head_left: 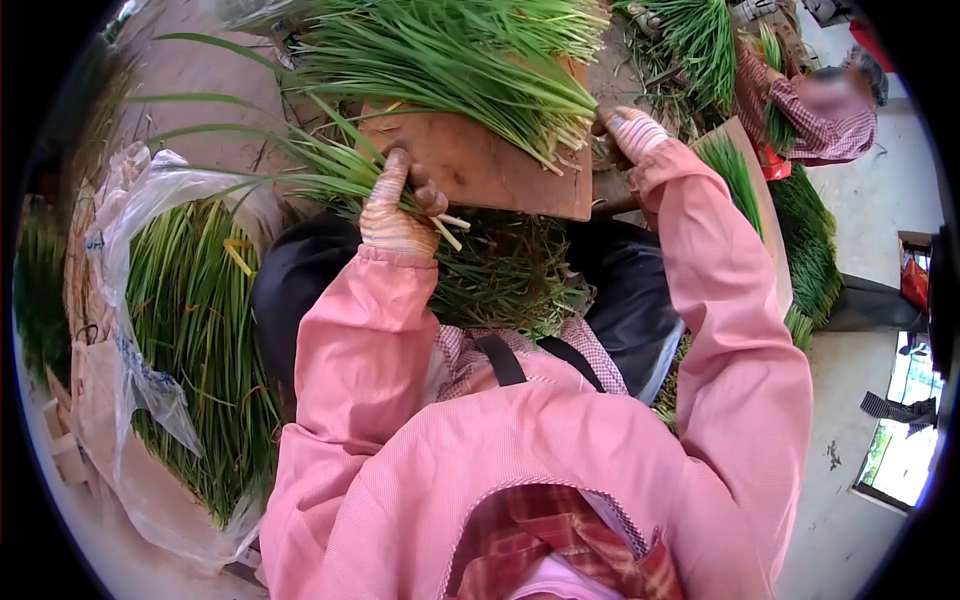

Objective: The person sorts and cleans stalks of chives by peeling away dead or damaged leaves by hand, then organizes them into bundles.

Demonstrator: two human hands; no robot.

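Note:
My left hand (398, 205), in a striped glove with bare fingertips, is closed around a small bunch of garlic chives (320, 160). The leaves fan out to the left, and the pale stem ends poke out on the right below my fingers. A large heap of garlic chives (450, 60) lies across a wooden board (450, 165) in front of me, stems toward the right. At that right edge my right hand (632, 132), gloved the same way, has its fingers bent in at the stem ends and seems to pinch some; its fingertips are partly hidden.
A clear plastic bag (120, 260) full of chives (195, 330) stands at my left. Loose trimmings (510, 275) lie between my knees. At the upper right are more chives (740, 185), and a co-worker in a checked shirt (825, 125) sits with a bunch.

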